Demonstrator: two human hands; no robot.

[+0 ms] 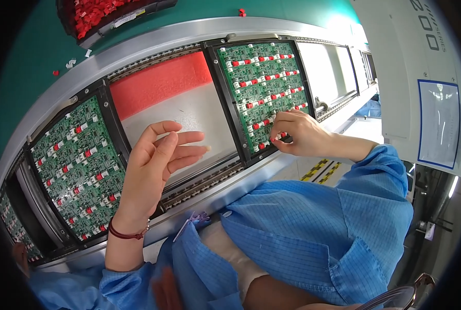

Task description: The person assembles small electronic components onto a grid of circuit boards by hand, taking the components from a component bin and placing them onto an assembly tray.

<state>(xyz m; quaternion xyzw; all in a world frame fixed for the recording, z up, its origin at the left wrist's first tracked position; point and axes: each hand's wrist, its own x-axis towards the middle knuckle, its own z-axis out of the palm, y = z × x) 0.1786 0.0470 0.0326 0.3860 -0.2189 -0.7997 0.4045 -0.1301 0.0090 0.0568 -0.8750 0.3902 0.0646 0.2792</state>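
My right hand is closed in a pinch at the lower right of a green circuit board panel. Its thumb and forefinger meet at a small red part, which the fingertips partly cover. Rows of red and white connectors run across this panel, which lies in a black frame. My left hand hovers over the gap between two framed panels, fingers apart, with nothing visible in them. Beneath it are a pink foam strip and a pale flat surface. Left of that hand lies another populated green panel.
A metal conveyor rail edges the line in front of me. Beyond it, a black bin of red pieces stands on a green surface with several loose bits. A pale machine cabinet rises at right. Another person's hand shows at lower left.
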